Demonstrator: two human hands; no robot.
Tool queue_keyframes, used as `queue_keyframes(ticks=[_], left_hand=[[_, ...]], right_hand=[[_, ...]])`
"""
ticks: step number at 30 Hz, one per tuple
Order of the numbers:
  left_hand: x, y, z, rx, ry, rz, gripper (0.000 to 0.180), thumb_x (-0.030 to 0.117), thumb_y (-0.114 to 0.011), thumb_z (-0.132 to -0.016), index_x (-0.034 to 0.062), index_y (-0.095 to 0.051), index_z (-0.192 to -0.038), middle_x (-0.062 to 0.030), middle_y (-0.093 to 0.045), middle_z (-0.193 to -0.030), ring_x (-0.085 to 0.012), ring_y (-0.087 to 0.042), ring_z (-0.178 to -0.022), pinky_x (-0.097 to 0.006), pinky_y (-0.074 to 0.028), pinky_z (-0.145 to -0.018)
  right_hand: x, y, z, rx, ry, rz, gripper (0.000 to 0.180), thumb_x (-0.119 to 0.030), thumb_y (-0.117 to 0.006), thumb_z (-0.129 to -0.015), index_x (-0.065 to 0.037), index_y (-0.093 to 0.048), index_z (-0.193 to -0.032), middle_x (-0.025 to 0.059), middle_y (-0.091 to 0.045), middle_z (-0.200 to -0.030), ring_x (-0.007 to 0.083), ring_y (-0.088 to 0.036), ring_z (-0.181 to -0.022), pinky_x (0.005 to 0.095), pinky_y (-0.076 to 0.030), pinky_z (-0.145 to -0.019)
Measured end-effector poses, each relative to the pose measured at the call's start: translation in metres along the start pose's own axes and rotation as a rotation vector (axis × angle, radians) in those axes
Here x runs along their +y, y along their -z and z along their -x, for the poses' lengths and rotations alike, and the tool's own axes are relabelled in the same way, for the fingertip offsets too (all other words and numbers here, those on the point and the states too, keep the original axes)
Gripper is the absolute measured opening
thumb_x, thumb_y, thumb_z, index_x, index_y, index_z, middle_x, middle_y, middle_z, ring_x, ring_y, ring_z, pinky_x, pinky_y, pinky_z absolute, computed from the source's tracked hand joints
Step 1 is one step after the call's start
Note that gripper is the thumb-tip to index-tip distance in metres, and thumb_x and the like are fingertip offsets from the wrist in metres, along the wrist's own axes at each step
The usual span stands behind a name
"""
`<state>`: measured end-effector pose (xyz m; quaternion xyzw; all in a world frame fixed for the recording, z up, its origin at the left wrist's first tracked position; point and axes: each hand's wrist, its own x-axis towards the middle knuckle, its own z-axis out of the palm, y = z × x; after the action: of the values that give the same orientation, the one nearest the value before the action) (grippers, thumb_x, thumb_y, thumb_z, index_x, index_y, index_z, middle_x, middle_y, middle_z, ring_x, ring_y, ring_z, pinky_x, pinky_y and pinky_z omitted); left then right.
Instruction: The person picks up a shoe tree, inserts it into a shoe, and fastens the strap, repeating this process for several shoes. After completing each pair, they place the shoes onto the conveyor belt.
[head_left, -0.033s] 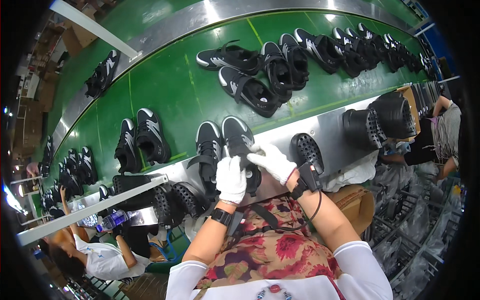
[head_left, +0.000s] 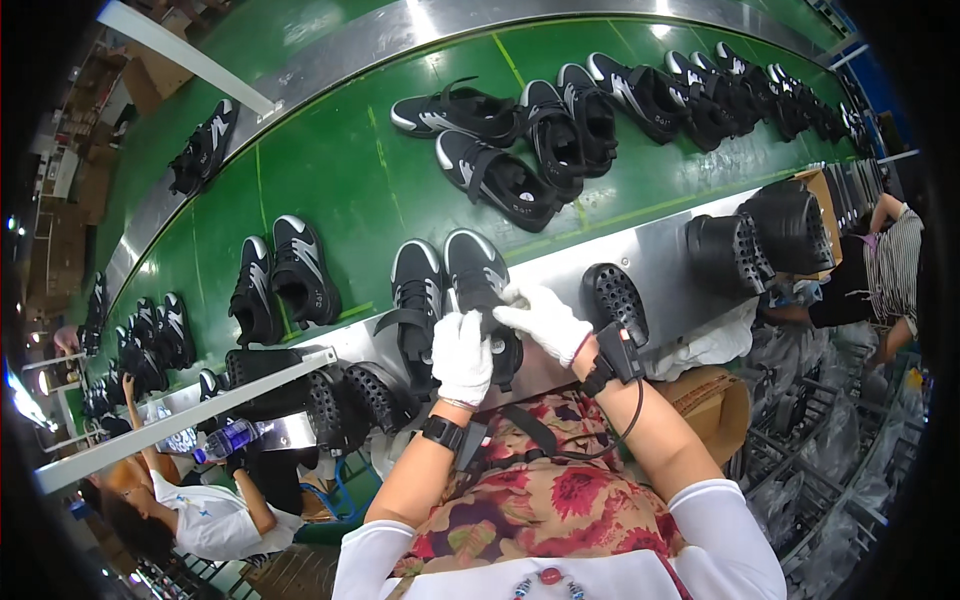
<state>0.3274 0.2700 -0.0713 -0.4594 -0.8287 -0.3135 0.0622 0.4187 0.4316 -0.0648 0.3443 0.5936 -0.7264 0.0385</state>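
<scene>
Two black sneakers with grey-white toes stand side by side in front of me, toes pointing away: a left sneaker [head_left: 416, 285] and a right sneaker [head_left: 476, 264]. A loose strap sticks out sideways from the left one. My left hand [head_left: 462, 358], in a white glove, is closed at the inner side of the right sneaker's opening. My right hand [head_left: 543, 318], gloved too, pinches the strap area of the same sneaker from the right. My fingers hide most of that strap. The heel shows below, between my hands.
More sneakers [head_left: 497, 181] stand on the green belt [head_left: 380, 190]. Black perforated clogs [head_left: 614, 303] sit on the metal ledge [head_left: 655, 255]. A white bar [head_left: 185, 420] crosses at left near a bottle [head_left: 228, 440] and a co-worker [head_left: 210, 515]. A cardboard box [head_left: 715, 415] is at right.
</scene>
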Motion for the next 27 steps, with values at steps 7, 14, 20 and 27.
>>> queue_keyframes(ticks=[7, 14, 20, 27], left_hand=[[-0.004, 0.004, -0.001, -0.212, -0.018, -0.062, 0.041, 0.003, -0.068, -0.071, 0.0073, -0.067, -0.113, -0.0144, -0.059, -0.096, -0.0351, -0.058, -0.088, -0.045, -0.048, -0.075], [-0.007, -0.003, 0.002, -0.031, 0.016, 0.012, 0.037, 0.001, -0.069, -0.067, 0.0076, -0.064, -0.103, -0.0148, -0.061, -0.099, -0.037, -0.059, -0.095, -0.046, -0.05, -0.082], [-0.002, -0.008, 0.003, -0.003, 0.224, 0.121, 0.037, 0.009, -0.07, -0.077, 0.002, -0.061, -0.112, -0.0176, -0.06, -0.103, -0.0386, -0.06, -0.098, -0.046, -0.05, -0.088], [0.015, -0.002, 0.0, -0.154, 0.602, 0.272, 0.058, 0.02, -0.067, -0.086, 0.0004, -0.05, -0.138, -0.0235, -0.06, -0.121, -0.0384, -0.061, -0.11, -0.046, -0.05, -0.094]], right_hand=[[-0.033, 0.017, 0.001, -0.018, 0.167, -0.163, 0.02, -0.019, -0.075, -0.087, -0.007, -0.059, -0.087, -0.0003, -0.06, -0.073, 0.0079, -0.053, -0.06, 0.0245, -0.043, -0.054], [0.02, 0.016, 0.005, 0.102, 0.007, -0.396, 0.018, -0.013, -0.074, -0.087, -0.004, -0.064, -0.099, 0.002, -0.063, -0.078, 0.0089, -0.056, -0.06, 0.0235, -0.044, -0.05], [0.04, -0.006, 0.01, 0.141, 0.022, -0.321, 0.023, -0.021, -0.073, -0.09, -0.003, -0.061, -0.098, 0.0065, -0.065, -0.078, 0.0156, -0.061, -0.065, 0.0313, -0.052, -0.062], [0.027, -0.024, 0.026, 0.245, 0.544, 0.829, 0.045, -0.028, -0.064, -0.088, -0.004, -0.055, -0.125, 0.0225, -0.065, -0.113, 0.0436, -0.066, -0.096, 0.0482, -0.054, -0.088]])
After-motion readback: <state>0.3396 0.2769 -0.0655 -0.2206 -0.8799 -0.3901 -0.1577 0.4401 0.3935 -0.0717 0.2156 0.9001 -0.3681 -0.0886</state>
